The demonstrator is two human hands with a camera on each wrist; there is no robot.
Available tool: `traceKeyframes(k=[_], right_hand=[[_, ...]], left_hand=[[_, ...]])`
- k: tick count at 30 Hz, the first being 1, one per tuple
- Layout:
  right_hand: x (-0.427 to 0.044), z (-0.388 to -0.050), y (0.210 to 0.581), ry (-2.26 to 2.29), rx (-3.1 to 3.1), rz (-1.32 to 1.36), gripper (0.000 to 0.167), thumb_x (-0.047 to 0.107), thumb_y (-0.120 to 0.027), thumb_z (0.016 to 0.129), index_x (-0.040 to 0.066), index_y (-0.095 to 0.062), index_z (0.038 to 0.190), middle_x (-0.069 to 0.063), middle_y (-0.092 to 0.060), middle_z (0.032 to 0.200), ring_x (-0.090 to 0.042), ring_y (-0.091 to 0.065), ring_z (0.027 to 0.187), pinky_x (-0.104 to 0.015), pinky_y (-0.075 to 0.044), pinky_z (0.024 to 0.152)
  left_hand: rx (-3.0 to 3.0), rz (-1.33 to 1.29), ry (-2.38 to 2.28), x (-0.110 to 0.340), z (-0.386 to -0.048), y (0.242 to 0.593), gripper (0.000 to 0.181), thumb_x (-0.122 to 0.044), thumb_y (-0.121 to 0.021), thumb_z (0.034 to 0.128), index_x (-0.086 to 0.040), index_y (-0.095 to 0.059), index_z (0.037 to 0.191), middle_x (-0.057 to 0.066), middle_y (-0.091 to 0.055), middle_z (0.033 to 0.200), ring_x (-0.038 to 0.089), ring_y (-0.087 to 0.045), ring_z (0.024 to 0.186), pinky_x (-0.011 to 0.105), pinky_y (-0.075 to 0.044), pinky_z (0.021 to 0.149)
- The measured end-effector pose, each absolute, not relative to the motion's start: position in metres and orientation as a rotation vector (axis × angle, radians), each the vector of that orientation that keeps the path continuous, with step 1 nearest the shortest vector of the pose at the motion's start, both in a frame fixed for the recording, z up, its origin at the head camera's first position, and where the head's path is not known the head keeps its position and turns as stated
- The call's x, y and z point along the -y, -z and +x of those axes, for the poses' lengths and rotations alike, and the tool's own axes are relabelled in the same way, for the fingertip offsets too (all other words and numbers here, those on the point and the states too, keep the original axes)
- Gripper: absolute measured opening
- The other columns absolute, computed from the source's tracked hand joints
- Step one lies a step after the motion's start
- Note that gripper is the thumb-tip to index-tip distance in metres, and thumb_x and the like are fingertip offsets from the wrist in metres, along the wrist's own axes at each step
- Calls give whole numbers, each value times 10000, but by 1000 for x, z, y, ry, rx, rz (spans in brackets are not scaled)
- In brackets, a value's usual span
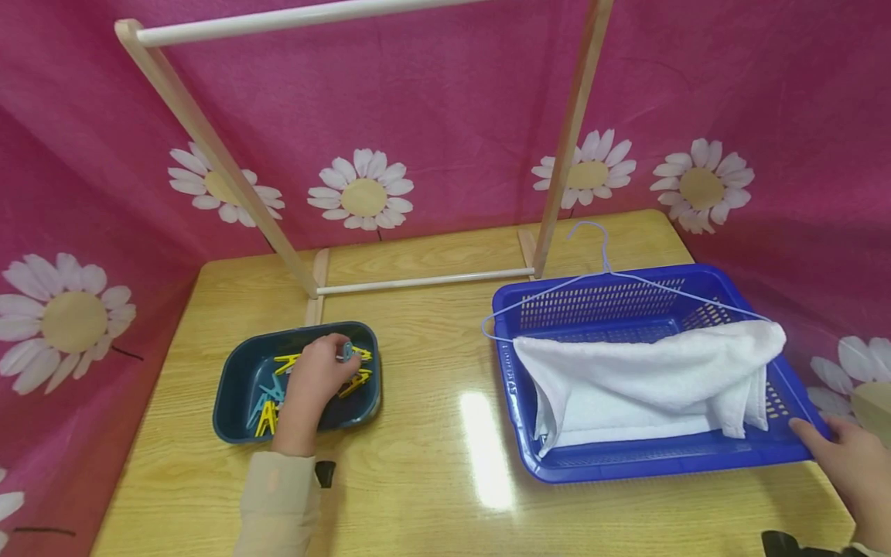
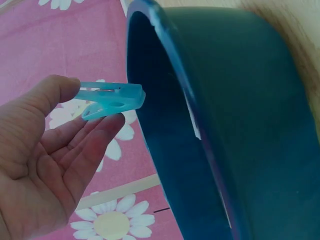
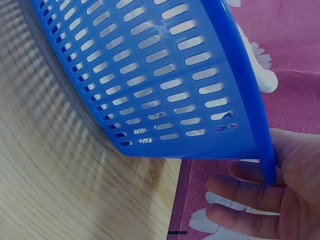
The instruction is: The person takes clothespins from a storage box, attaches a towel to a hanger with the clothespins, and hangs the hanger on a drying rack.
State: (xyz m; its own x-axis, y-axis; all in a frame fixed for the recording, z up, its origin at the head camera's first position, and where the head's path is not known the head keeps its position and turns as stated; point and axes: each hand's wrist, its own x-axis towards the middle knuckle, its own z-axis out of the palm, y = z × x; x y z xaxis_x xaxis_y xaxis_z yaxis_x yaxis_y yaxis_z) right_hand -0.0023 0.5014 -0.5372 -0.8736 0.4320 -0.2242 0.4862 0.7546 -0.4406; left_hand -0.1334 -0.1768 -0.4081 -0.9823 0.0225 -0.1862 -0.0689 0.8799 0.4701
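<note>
My left hand [image 1: 320, 379] is over the dark green tub [image 1: 230, 402], pinching a light blue clothespin [image 2: 112, 95] between thumb and fingers; the left wrist view shows the hand [image 2: 55, 150] beside the tub's rim. Yellow clothespins [image 1: 267, 418] and blue ones lie in the tub. At the right, my right hand [image 1: 852, 460] holds the near right corner of the blue basket [image 1: 599, 469], thumb on the rim and fingers beneath. In the right wrist view that hand [image 3: 280, 190] grips the corner. A white towel [image 1: 647, 387] hangs over a lilac hanger [image 1: 607, 259], lying across the basket.
A rack with wooden posts [image 1: 571, 139] and white bars [image 1: 425, 282] stands at the back of the wooden table [image 1: 418, 433]. Pink cloth [image 1: 445, 116] with daisies surrounds the table's back and sides.
</note>
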Motion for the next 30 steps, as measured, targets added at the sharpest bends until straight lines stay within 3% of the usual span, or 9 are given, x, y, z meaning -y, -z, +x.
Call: traceKeyframes(k=[7, 10, 15, 17, 19, 22, 24, 26, 30], right_hand=[[-439, 2, 462, 811, -2877, 661, 550, 275, -448, 906, -239, -384, 1090, -422, -492, 886, -483, -522, 712, -550, -394, 667], [-457, 0, 484, 834, -2892, 754, 584, 345, -412, 918, -188, -392, 1157, -297, -562, 763, -267, -563, 588, -491, -431, 622], [-497, -9, 527, 921, -2927, 825, 588, 392, -426, 909, -110, -432, 1215, -265, -594, 832, -12, -484, 532, -327, -444, 511], [-496, -13, 523, 1001, -2935, 814, 487, 362, -469, 899, -29, -498, 1188, -245, -604, 846, -50, -519, 559, -309, -443, 504], [-488, -16, 513, 1046, -2998, 801, 229, 312, -501, 891, 145, -578, 1028, -2, -611, 690, 32, -483, 523, -275, -426, 428], [-457, -20, 475, 1133, -3007, 794, 195, 201, -499, 890, 91, -582, 1028, -118, -623, 765, 105, -437, 538, -211, -416, 417], [-440, -22, 455, 1108, -3066, 751, 237, 135, -501, 877, -29, -569, 1034, -245, -611, 855, 194, -332, 551, -129, -366, 417], [-434, -28, 445, 1082, -3117, 696, 315, 108, -516, 865, -136, -506, 1065, -206, -620, 881, 232, -296, 591, -76, -343, 446], [-458, -47, 464, 990, -3173, 607, 348, 220, -569, 856, -50, -541, 1074, -8, -615, 866, 244, -293, 639, -79, -343, 470]], left_hand=[[-2857, -9, -768, 173, -131, 402, 423, -216, -593, 807, 29, -548, 1149, 146, -582, 969, 243, -523, 798, 393, -456, 732], [-2861, 9, -784, 172, -130, 399, 419, -216, -599, 811, 27, -548, 1148, 130, -575, 932, 227, -512, 757, 369, -455, 691], [-2881, 45, -802, 170, -130, 397, 409, -225, -606, 817, 25, -557, 1137, 115, -573, 900, 213, -511, 721, 358, -449, 657], [-2879, 50, -811, 169, -130, 396, 412, -227, -606, 819, 22, -556, 1144, 118, -575, 918, 216, -517, 738, 364, -452, 669], [-2870, 51, -822, 167, -130, 394, 418, -228, -603, 821, 17, -550, 1155, 123, -578, 953, 218, -533, 771, 370, -460, 690], [-2848, 50, -846, 165, -129, 390, 429, -227, -598, 823, 10, -538, 1176, 137, -576, 1026, 228, -561, 832, 378, -471, 713], [-2836, 51, -864, 163, -128, 388, 432, -224, -596, 825, 6, -532, 1185, 144, -569, 1060, 236, -575, 868, 384, -478, 725], [-2832, 60, -884, 162, -128, 386, 436, -222, -595, 826, 5, -527, 1193, 145, -564, 1068, 244, -584, 886, 388, -482, 727], [-2841, 90, -890, 159, -128, 382, 439, -230, -593, 831, 0, -526, 1198, 135, -567, 1038, 243, -584, 887, 398, -476, 742]])
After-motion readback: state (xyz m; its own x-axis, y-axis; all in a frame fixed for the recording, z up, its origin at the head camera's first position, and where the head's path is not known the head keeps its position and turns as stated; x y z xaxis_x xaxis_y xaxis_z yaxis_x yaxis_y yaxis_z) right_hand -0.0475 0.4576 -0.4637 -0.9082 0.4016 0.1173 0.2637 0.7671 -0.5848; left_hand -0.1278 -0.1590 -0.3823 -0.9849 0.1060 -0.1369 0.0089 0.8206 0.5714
